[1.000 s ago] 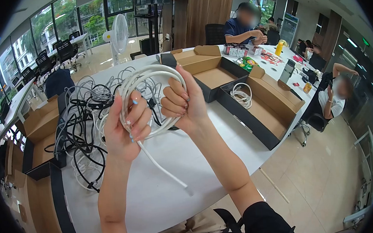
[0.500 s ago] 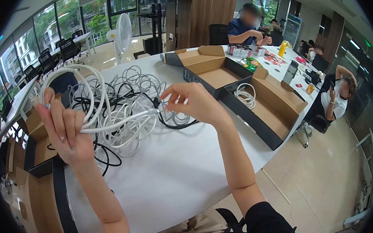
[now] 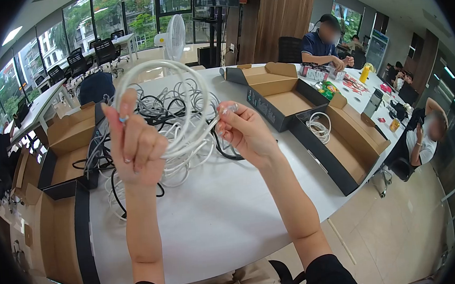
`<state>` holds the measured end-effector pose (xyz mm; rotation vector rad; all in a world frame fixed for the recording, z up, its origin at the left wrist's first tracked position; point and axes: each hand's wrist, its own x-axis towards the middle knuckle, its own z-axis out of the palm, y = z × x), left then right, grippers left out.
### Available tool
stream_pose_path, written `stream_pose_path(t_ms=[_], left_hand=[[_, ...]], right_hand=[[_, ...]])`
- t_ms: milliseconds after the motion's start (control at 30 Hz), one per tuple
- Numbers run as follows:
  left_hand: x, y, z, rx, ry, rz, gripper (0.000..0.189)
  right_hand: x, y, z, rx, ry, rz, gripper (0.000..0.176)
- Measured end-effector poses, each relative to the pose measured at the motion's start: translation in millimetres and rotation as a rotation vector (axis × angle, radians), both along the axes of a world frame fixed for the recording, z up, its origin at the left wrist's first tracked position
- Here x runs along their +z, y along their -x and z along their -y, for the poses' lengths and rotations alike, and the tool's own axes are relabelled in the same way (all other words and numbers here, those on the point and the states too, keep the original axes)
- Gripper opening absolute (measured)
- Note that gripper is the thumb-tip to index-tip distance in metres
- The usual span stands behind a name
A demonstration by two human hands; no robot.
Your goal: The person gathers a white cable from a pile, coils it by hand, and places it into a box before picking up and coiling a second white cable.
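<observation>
My left hand (image 3: 139,145) is closed around a coiled white cable (image 3: 204,93), whose loops rise above the fingers. Between the fingertips of my right hand (image 3: 248,132) is the cable's end with a clear plug (image 3: 230,108). Both hands are raised over the near side of a tangled pile of grey, white and black cables (image 3: 180,100) on the white table (image 3: 202,228). My left hand and the coil hide part of that pile.
To the right, an open black cardboard box (image 3: 339,152) holds a coiled white cable (image 3: 319,128); another open box (image 3: 282,100) adjoins it. More open boxes (image 3: 60,243) stand at left. A person (image 3: 318,46) sits across the table, another (image 3: 422,139) at far right.
My right hand has gone from loosely spread near the plug to pinching it. My left hand and the coil have moved rightward, closer to my right hand. The view has shifted left.
</observation>
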<state>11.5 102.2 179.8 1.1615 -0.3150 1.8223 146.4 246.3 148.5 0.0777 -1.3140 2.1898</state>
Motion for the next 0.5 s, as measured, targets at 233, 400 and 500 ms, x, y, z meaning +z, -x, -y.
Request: stream_pose_path(t_ms=[233, 400, 500], left_hand=[[-14, -4, -14, -0.081, 0.039, -0.167, 0.029], [-22, 0, -24, -0.138, 0.028, -0.309, 0.029], [-28, 2, -32, -0.175, 0.051, -0.331, 0.029]], right_hand=[[-3, 25, 38, -0.274, -0.004, -0.146, 0.045], [1, 10, 33, -0.289, -0.189, -0.053, 0.053], [7, 8, 39, -0.377, -0.245, -0.026, 0.056]])
